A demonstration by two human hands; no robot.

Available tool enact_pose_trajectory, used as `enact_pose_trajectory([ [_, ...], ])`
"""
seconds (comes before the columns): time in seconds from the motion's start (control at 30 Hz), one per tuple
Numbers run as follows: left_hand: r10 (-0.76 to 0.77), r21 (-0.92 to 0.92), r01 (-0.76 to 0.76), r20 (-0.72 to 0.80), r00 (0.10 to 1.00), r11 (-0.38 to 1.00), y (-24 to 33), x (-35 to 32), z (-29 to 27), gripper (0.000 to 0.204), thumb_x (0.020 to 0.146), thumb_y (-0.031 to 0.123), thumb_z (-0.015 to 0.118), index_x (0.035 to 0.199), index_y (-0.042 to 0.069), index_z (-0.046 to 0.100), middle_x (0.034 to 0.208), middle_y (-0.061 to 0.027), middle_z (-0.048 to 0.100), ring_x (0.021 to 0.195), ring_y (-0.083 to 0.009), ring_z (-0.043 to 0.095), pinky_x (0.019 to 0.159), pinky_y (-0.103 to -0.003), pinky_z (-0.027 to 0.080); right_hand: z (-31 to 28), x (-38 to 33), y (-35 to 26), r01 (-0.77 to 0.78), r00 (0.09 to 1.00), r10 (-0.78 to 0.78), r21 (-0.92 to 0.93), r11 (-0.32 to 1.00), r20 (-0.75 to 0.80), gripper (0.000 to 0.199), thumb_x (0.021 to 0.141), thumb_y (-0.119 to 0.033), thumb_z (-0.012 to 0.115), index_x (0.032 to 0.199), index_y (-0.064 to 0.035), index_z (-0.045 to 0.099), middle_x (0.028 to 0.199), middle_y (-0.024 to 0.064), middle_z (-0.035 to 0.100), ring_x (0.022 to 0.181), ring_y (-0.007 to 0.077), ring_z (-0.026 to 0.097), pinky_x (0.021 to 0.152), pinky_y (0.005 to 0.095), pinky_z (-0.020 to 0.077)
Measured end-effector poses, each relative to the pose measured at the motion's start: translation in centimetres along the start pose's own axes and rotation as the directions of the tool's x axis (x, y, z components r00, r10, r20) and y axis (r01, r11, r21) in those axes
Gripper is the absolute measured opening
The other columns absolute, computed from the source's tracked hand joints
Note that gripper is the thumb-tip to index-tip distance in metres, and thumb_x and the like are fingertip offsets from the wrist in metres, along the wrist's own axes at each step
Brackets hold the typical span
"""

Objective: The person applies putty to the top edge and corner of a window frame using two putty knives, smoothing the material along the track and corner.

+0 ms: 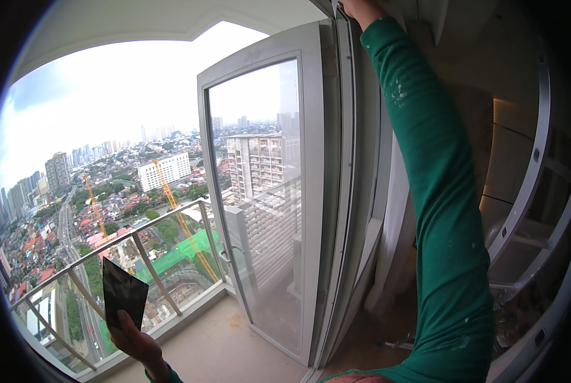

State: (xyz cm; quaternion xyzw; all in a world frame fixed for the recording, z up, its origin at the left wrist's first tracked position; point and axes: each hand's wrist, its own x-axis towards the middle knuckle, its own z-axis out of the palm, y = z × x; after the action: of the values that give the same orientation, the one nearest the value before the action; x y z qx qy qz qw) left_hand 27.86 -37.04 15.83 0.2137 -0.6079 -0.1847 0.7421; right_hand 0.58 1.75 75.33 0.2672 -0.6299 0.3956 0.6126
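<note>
My left hand (132,339), low on the left, grips a thin, dark rectangular plate (125,293) by its lower edge. The plate is tilted upright, its broad face toward me, in front of the balcony railing. My right arm, in a green sleeve with white specks, reaches up to the top of the grey door frame (343,191). There my right hand (362,11) is bent closed and cut off by the picture's upper edge. A small white pointed sliver (335,6) shows beside its fingers; what it belongs to is hidden.
A glazed grey door (260,191) stands swung out over the pale balcony floor (234,348). Beyond it runs a metal railing (146,258), with a city far below. On the right, inside, are a pale curtain (391,236) and a metal ladder (533,172).
</note>
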Motion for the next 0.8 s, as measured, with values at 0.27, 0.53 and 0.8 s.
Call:
enact_pose_trajectory([
  [0.27,-0.003,-0.084,0.006,0.042,0.999,0.996,3.0,0.6,-0.3,0.038,0.104,0.023,0.053,0.12,-0.01,0.064,0.108,-0.0276,0.069,0.095,-0.0417,0.065,0.086,-0.047,0.05,-1.4,-2.2,-8.6,0.041,0.995,-0.018,-0.227,0.973,0.1,0.037,0.093,-0.017,0.051,0.11,0.0099,0.07,0.118,0.0315,0.069,0.112,0.0407,0.068,0.092,0.0443,0.0539],
  [0.53,-0.104,-0.045,0.106,0.043,0.994,0.993,5.1,0.7,-0.6,0.038,0.104,0.024,0.055,0.117,-0.01,0.064,0.105,-0.0271,0.07,0.096,-0.0374,0.067,0.086,-0.045,0.052,-2.1,-3.8,-12.9,0.044,0.992,-0.019,-0.195,0.98,0.128,0.039,0.098,-0.025,0.05,0.109,0.0054,0.072,0.108,0.0265,0.073,0.107,0.0338,0.071,0.088,0.0431,0.0549],
  [0.8,-0.083,-0.25,0.071,-0.039,0.996,0.966,10.6,1.6,2.9,0.039,0.103,0.024,0.056,0.12,-0.011,0.062,0.109,-0.0249,0.07,0.096,-0.0343,0.071,0.08,-0.041,0.058,3.3,-3.8,-15.1,0.542,0.566,-0.626,-0.33,0.773,-0.536,0.02,0.085,-0.017,0.059,0.071,-0.0041,0.064,0.072,0.0141,0.063,0.064,0.0287,0.063,0.053,0.0467,0.0495],
])
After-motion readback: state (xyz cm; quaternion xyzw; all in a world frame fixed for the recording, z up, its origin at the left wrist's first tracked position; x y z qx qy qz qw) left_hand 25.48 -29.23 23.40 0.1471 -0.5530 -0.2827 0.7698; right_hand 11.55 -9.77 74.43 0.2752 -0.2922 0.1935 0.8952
